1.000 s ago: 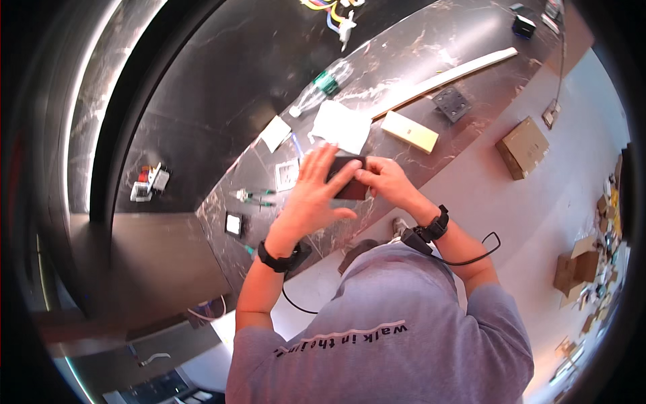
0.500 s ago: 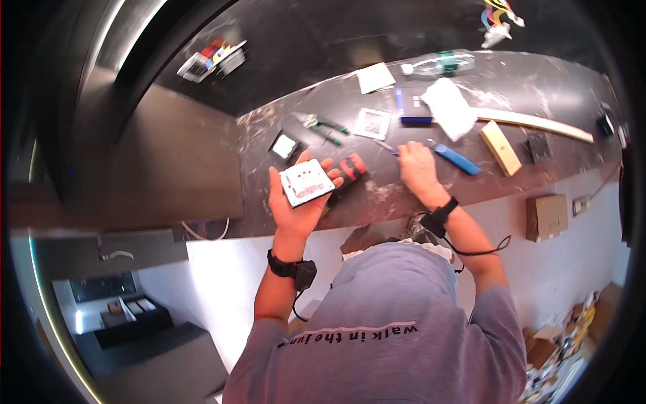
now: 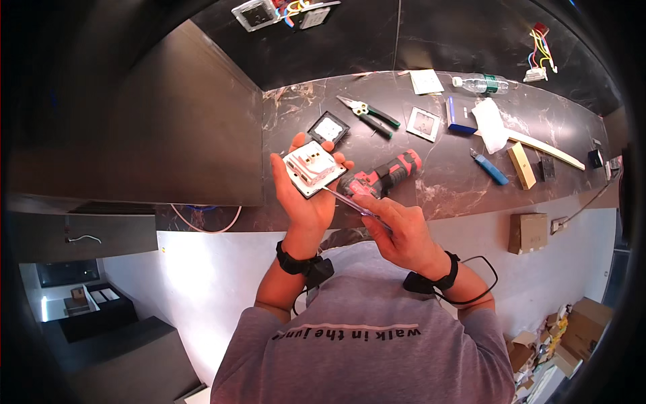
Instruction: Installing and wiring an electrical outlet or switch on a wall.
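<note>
A white wall socket (image 3: 312, 167) with its back side up lies in my left hand (image 3: 306, 207), which is closed around it, fingertips showing past its far edge. In my right hand (image 3: 410, 237) I grip a slim screwdriver (image 3: 351, 203), pointing up and left. Its tip meets the near right edge of the socket, by a corner of the frame. Just beyond the screwdriver, a red and black cordless drill (image 3: 397, 172) lies on the counter. Past my left fingers is a black square frame with a white centre (image 3: 329, 128).
Green-handled pliers (image 3: 370, 116), a square socket plate (image 3: 423, 124), a blue box (image 3: 460, 116), a utility knife (image 3: 489, 167) and a plastic bottle (image 3: 481, 83) lie on the dark counter (image 3: 444, 202). Wired sockets (image 3: 536, 73) hang from the back wall. A dark cabinet (image 3: 195, 128) stands left.
My right hand has picked up the screwdriver from the counter and brought it left to the socket. The view has shifted, so the counter items appear farther right.
</note>
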The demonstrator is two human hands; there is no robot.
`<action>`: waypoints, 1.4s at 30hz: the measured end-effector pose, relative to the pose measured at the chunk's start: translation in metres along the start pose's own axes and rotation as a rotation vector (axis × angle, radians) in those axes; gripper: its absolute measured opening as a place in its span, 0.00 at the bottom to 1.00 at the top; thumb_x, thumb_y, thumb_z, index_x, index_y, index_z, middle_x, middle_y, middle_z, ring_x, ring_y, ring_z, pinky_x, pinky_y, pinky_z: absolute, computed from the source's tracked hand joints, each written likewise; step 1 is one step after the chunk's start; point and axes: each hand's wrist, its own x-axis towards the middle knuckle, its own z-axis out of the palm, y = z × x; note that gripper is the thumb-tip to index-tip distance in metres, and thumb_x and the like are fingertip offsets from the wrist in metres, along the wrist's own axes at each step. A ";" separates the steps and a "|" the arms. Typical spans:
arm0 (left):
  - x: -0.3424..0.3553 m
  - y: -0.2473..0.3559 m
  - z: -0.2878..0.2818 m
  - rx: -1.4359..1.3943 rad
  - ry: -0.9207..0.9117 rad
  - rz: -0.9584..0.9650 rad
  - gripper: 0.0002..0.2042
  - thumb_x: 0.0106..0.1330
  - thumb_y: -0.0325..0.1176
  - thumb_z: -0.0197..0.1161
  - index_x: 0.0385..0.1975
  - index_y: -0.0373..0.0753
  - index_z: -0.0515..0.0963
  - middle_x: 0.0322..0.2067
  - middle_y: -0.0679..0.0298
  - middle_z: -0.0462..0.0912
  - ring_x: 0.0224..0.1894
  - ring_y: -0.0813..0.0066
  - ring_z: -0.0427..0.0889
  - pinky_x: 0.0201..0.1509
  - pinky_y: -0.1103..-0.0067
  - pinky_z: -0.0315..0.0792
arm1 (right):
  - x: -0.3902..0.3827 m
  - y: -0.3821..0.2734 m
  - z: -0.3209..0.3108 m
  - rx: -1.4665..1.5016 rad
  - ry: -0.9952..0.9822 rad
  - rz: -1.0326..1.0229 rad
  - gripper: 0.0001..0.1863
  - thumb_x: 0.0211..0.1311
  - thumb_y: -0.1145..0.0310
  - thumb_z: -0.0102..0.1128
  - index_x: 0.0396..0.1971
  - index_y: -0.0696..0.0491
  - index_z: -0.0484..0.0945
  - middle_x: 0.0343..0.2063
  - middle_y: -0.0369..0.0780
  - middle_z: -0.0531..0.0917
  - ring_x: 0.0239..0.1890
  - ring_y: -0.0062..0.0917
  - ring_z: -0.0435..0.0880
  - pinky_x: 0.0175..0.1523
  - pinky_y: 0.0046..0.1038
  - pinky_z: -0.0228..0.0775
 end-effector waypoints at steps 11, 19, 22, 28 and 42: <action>0.012 0.031 -0.024 -0.123 -0.080 0.018 0.29 0.74 0.60 0.40 0.59 0.42 0.70 0.46 0.47 0.79 0.44 0.54 0.81 0.49 0.55 0.76 | 0.024 -0.015 0.036 -0.044 -0.046 0.018 0.19 0.59 0.78 0.62 0.52 0.51 0.80 0.30 0.42 0.81 0.20 0.32 0.79 0.24 0.30 0.72; 0.027 0.035 -0.021 0.148 -0.067 0.286 0.22 0.76 0.52 0.41 0.57 0.43 0.66 0.45 0.51 0.77 0.42 0.59 0.81 0.48 0.58 0.78 | 0.041 0.007 0.041 0.180 -0.117 0.105 0.19 0.61 0.78 0.61 0.52 0.52 0.79 0.28 0.44 0.81 0.22 0.32 0.80 0.26 0.28 0.70; 0.035 0.030 -0.027 0.239 -0.059 0.399 0.18 0.76 0.48 0.42 0.56 0.43 0.64 0.44 0.53 0.77 0.41 0.60 0.81 0.48 0.58 0.78 | 0.048 0.013 0.037 0.097 -0.147 0.071 0.19 0.61 0.78 0.60 0.53 0.52 0.79 0.27 0.43 0.81 0.22 0.31 0.79 0.26 0.27 0.69; 0.049 0.029 -0.031 0.189 -0.008 0.368 0.16 0.76 0.45 0.44 0.54 0.44 0.65 0.43 0.54 0.77 0.40 0.59 0.81 0.48 0.57 0.78 | 0.055 0.036 0.055 0.292 -0.107 0.173 0.19 0.63 0.75 0.62 0.55 0.52 0.78 0.22 0.41 0.77 0.17 0.19 0.69 0.26 0.23 0.64; 0.078 0.052 -0.058 -0.198 0.051 -0.146 0.20 0.73 0.47 0.46 0.50 0.38 0.75 0.43 0.44 0.79 0.43 0.48 0.79 0.50 0.55 0.75 | 0.064 0.025 0.040 0.063 -0.022 0.208 0.17 0.63 0.78 0.60 0.52 0.54 0.79 0.32 0.43 0.84 0.27 0.27 0.82 0.32 0.26 0.73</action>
